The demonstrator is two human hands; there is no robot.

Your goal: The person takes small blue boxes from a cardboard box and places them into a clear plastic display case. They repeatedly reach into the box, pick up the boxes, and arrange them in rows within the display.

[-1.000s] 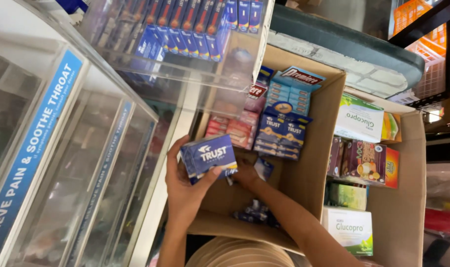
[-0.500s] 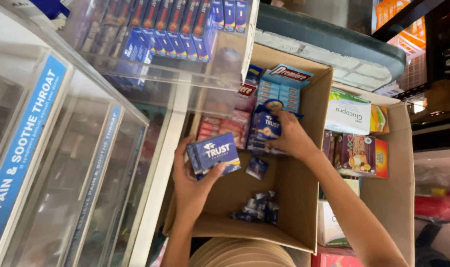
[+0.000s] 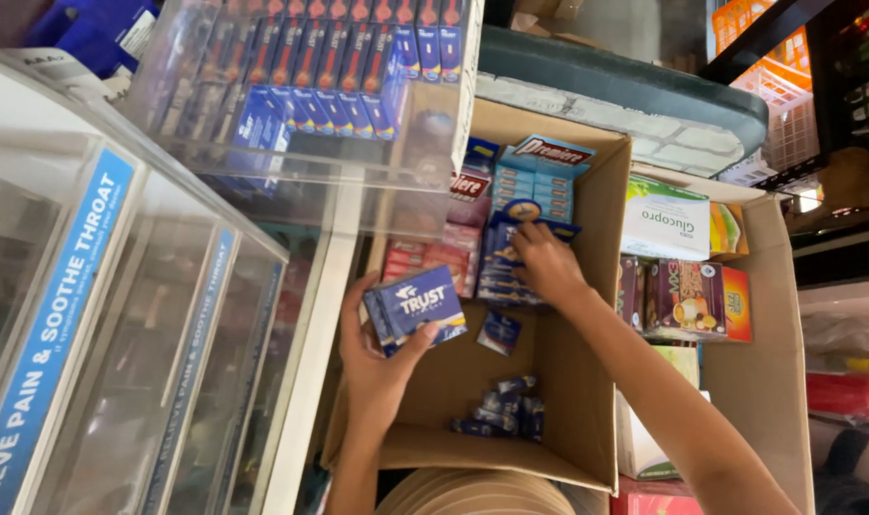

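Observation:
My left hand (image 3: 377, 367) holds a stack of small dark blue boxes (image 3: 415, 307) above the left side of an open cardboard carton (image 3: 592, 448). My right hand (image 3: 546, 262) reaches deeper into the carton and grips more dark blue boxes (image 3: 499, 257) from a stack. Beside that stack stand red boxes (image 3: 434, 257) and light blue boxes (image 3: 539, 181). Loose blue packets (image 3: 499, 415) lie on the carton's floor.
A clear plastic display bin (image 3: 339, 86) filled with blue and red boxes hangs over the carton's far left. Clear shelf dividers (image 3: 120, 334) with blue label strips fill the left. A second carton (image 3: 768, 381) to the right holds white, purple and orange packages.
My right hand moved from beside the left hand up into the carton to the dark blue stack and closed on boxes there. The left hand kept its boxes nearly still.

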